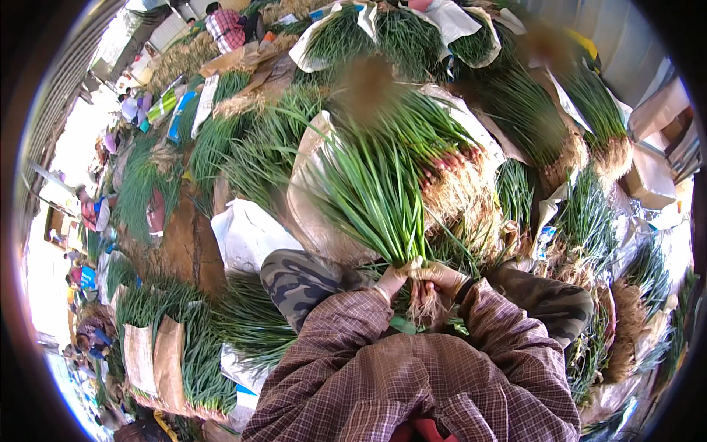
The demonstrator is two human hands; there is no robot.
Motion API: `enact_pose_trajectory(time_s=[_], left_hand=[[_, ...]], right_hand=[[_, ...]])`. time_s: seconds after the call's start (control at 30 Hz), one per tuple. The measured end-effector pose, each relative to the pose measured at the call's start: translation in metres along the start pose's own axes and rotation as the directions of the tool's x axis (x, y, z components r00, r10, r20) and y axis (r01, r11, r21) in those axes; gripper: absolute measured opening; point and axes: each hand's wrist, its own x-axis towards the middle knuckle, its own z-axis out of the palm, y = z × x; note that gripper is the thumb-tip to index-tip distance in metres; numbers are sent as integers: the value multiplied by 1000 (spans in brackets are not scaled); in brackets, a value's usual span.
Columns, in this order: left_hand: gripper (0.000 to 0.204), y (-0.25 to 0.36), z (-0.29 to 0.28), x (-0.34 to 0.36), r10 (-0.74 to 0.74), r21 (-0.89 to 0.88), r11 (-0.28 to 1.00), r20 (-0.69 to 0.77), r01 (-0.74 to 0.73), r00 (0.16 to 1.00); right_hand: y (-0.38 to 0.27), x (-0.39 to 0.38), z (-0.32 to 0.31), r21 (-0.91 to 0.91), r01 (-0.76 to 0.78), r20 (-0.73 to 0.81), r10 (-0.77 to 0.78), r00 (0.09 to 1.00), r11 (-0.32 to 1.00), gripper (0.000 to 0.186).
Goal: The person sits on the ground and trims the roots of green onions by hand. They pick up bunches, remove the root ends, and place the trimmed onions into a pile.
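My left hand [394, 276] and my right hand [442, 277], both in pale gloves, close round the lower stalks of a bunch of long green onion-like plants [375, 206] between my knees. The leaves fan forward and up; pale-pink bulbs with stringy roots [427, 300] hang below my fingers. Just beyond lies a larger pile of the same plants with pink bulbs [445, 162] and a mat of tan roots, resting on a pale sack [302, 188].
More bundles of greens [541, 125] lie all round, several wrapped in sheets [151, 357]. A white sack [247, 236] is beside my left knee. Cardboard boxes [648, 177] stand at the right by a wall. Other people [224, 29] sit farther off at the upper and left sides.
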Motion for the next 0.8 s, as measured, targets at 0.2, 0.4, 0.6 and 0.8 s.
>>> enact_pose_trajectory(time_s=[0.2, 0.4, 0.6, 0.8], left_hand=[[70, 79, 12, -43, -185, -178, 963, 117, 204, 976], [87, 184, 24, -73, 279, 811, 503, 175, -298, 944], [106, 205, 78, -18, 230, 774, -205, 633, -599, 739], [31, 176, 87, -1, 608, 679, 199, 480, -707, 633]], right_hand=[[-62, -67, 10, 41, -213, 13, 212, 977, 976, 22], [-116, -119, -25, -489, -111, 14, 135, 991, 865, 29], [-142, -137, 20, -798, 270, 348, 47, 936, 539, 29], [-139, -225, 13, -206, 182, 78, -169, 982, 962, 58]])
